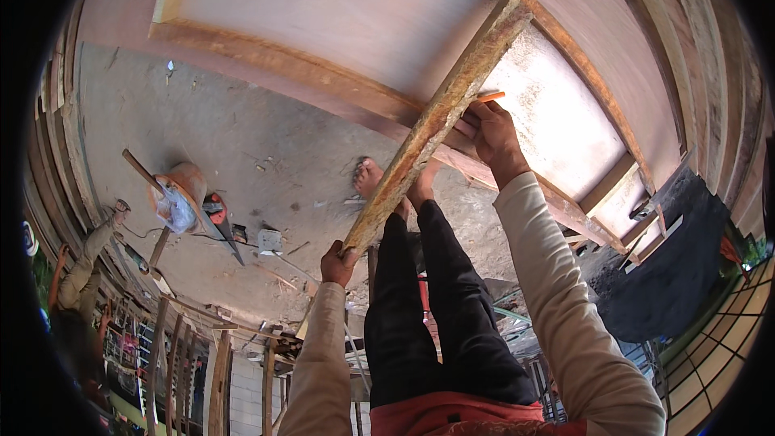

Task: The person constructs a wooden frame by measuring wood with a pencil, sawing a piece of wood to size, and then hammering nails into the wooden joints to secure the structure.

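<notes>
A rough wooden beam slants from my left hand up to the far rail of a wooden frame with pale panels. My left hand is closed round the beam's near end. Beside the beam's right side, my right hand pinches an orange stick that looks like a carpenter's pencil. Some of its fingers reach toward the beam over the frame's near rail; whether they touch the beam is hard to see. The pencil's far tip points right, over a brightly lit panel.
On the floor to the left are an orange bucket holding a plastic bag, a handsaw and a small grey box. Another person is at the far left. Planks line the right side, above a dark heap.
</notes>
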`<state>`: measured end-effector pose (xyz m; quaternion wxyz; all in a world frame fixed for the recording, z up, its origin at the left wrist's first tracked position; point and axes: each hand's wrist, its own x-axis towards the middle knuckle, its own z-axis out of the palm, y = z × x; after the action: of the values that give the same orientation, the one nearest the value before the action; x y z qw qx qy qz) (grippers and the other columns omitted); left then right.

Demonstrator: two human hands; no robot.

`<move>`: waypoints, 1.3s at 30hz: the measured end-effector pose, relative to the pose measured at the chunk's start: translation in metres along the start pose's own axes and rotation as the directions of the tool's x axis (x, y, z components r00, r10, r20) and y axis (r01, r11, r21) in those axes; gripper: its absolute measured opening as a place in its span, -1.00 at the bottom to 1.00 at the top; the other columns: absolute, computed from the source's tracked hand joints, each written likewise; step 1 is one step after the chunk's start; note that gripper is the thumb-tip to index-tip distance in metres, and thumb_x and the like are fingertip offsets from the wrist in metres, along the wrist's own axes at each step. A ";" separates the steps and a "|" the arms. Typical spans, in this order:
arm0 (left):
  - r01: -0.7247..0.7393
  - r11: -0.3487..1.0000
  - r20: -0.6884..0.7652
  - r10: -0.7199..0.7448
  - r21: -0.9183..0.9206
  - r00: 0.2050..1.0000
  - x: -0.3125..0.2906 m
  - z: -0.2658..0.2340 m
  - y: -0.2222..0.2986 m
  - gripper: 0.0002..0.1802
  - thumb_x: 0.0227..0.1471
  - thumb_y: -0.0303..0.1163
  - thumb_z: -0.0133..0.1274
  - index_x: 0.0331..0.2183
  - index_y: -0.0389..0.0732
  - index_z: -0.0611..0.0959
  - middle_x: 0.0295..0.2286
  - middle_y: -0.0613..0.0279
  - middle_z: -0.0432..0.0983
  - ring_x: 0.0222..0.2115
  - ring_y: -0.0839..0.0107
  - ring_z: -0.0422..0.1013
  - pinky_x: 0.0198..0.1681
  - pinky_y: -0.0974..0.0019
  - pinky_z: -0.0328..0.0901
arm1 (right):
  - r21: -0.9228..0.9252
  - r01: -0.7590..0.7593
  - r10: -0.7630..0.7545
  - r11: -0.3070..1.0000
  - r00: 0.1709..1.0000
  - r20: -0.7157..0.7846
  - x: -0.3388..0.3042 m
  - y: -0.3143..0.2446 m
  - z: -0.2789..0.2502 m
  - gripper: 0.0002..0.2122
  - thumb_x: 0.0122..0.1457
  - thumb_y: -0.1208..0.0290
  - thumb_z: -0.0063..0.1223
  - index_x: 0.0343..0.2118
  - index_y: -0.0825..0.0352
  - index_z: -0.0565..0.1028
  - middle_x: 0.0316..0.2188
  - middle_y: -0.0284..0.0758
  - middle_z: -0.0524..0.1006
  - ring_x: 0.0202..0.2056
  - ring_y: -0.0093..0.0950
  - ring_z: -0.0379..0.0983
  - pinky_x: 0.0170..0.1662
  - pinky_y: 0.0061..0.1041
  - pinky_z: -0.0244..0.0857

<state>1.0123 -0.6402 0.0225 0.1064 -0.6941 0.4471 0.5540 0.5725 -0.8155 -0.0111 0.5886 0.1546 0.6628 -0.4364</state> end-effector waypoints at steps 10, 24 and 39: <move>-0.030 1.000 -0.049 0.029 -0.008 0.998 -0.001 0.002 -0.006 -0.29 0.00 0.31 0.14 -0.29 -0.25 0.58 -0.49 -0.02 0.56 -0.43 0.00 0.52 -0.34 0.09 0.35 | -0.089 -0.095 0.111 0.991 0.974 0.199 0.018 -0.004 0.000 -0.70 0.32 0.39 0.04 -0.03 0.54 0.47 -0.14 -0.14 0.60 -0.11 -0.30 0.58 -0.05 -0.39 0.49; -0.008 1.000 -0.034 0.007 -0.027 0.999 0.000 0.001 -0.005 -0.25 0.01 0.35 0.13 -0.31 -0.27 0.57 -0.50 -0.01 0.56 -0.43 0.04 0.54 -0.36 0.09 0.35 | -0.257 -0.098 0.116 0.962 0.992 0.055 0.010 -0.010 -0.004 -0.84 0.17 0.47 0.11 -0.28 0.48 0.55 -0.63 -0.38 0.36 -0.62 -0.56 0.23 -0.60 -0.45 0.08; 0.019 0.999 0.064 -0.016 -0.034 0.998 0.002 -0.004 -0.005 -0.39 0.08 0.09 0.12 -0.21 -0.37 0.57 -0.43 -0.04 0.58 -0.38 0.24 0.53 -0.28 0.17 0.38 | -0.221 -0.142 0.163 0.965 0.983 0.080 0.009 -0.016 -0.011 -0.83 0.21 0.45 0.09 -0.32 0.49 0.56 -0.71 -0.36 0.35 -0.70 -0.55 0.21 -0.63 -0.45 0.17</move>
<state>1.0183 -0.6407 0.0205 0.1136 -0.6817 0.4279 0.5825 0.5517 -0.8188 -0.0137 0.6653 0.1192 0.6626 -0.3227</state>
